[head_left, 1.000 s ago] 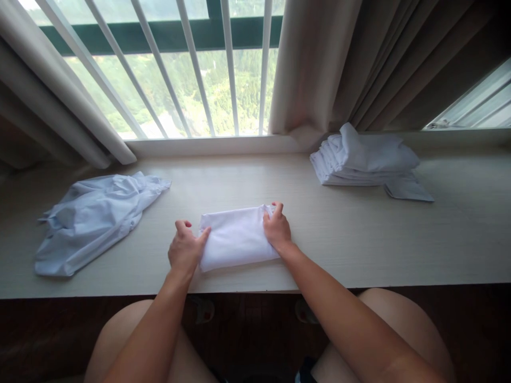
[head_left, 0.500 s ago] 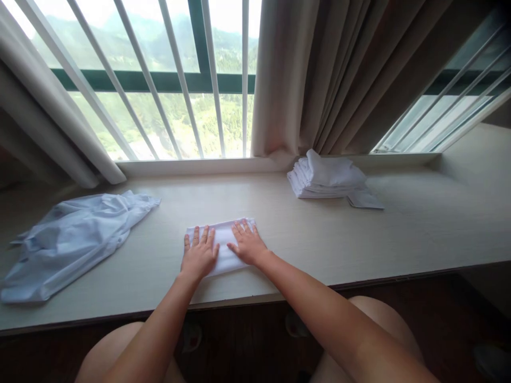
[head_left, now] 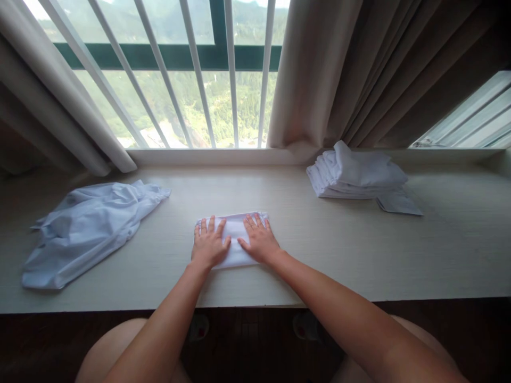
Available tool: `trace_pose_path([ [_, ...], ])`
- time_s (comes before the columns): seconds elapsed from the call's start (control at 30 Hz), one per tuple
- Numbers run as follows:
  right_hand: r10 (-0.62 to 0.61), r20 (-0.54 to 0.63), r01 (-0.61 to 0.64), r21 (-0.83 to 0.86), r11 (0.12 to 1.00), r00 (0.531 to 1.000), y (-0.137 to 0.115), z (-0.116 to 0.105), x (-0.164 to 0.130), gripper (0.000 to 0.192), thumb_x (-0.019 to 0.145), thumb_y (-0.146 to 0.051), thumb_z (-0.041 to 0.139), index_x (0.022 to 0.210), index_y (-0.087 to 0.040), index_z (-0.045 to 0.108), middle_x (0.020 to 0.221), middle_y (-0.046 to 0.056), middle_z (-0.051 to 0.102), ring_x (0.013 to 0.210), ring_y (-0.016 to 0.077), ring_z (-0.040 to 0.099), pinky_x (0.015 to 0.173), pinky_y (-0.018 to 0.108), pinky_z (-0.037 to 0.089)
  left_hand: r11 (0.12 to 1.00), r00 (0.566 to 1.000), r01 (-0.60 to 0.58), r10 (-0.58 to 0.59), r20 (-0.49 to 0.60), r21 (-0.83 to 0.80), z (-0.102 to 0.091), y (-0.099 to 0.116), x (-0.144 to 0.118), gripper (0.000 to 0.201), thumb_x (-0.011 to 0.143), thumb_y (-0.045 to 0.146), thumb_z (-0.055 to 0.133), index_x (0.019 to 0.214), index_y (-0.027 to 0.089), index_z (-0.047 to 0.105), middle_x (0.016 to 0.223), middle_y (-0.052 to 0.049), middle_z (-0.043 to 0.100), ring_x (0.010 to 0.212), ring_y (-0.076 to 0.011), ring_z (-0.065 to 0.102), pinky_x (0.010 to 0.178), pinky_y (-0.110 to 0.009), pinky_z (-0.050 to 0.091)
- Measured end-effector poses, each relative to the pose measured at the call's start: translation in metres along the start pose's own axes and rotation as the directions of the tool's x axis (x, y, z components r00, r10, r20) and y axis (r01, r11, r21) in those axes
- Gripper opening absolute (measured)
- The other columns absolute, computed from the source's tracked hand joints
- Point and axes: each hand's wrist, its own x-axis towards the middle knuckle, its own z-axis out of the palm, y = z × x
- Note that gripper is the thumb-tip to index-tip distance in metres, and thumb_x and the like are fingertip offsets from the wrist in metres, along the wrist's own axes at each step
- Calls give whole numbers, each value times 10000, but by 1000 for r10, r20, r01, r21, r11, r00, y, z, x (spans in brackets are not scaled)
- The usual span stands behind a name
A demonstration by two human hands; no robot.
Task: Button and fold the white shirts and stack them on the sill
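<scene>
A small folded white cloth [head_left: 235, 229] lies on the pale wooden window ledge [head_left: 279, 250] right in front of me. My left hand [head_left: 208, 246] rests flat on its left half, fingers spread. My right hand [head_left: 259, 239] lies flat on its right half, palm down. Both hands press on the cloth and neither grips it. Most of the cloth is hidden under my hands.
A crumpled light-blue garment [head_left: 88, 229] lies at the left of the ledge. A stack of folded white cloths [head_left: 355, 173] sits at the back right near the beige curtain [head_left: 319, 74]. A barred window [head_left: 191, 80] runs behind the ledge.
A second ago my hands held the cloth's two ends and it was wider. Now it is folded smaller and both palms lie flat on top of it.
</scene>
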Motion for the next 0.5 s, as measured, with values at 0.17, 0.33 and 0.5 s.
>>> trace_pose_path([
  [0.17, 12, 2, -12, 14, 1000, 1000, -3, -5, 5, 826, 974, -629, 374, 1602, -103, 271, 1692, 128, 177, 1567, 354, 87, 1248, 566, 25, 999, 1000, 5, -4, 19, -46, -3, -6, 6, 667, 953, 514, 488, 1568, 277, 386, 1663, -139, 291, 1524, -436, 209, 1206, -638, 137],
  [0.33, 24, -21, -24, 26, 999, 999, -10, 1, -23, 822, 969, -632, 378, 1599, -112, 286, 1692, 120, 178, 1567, 350, 91, 1248, 568, 23, 987, 999, -32, 35, 21, -156, -7, -7, -17, 665, 919, 482, 577, 1536, 271, 448, 1659, -138, 300, 1525, -444, 202, 1207, -654, 139],
  [0.5, 42, 15, -42, 15, 999, 999, -15, -2, -46, 786, 978, -609, 377, 1601, -138, 286, 1692, 106, 181, 1569, 341, 95, 1242, 587, 29, 880, 997, -42, 6, -77, -473, -16, -13, -52, 413, 926, 300, 560, 1324, 233, 650, 1572, -99, 468, 1532, -335, 262, 1245, -558, 199],
])
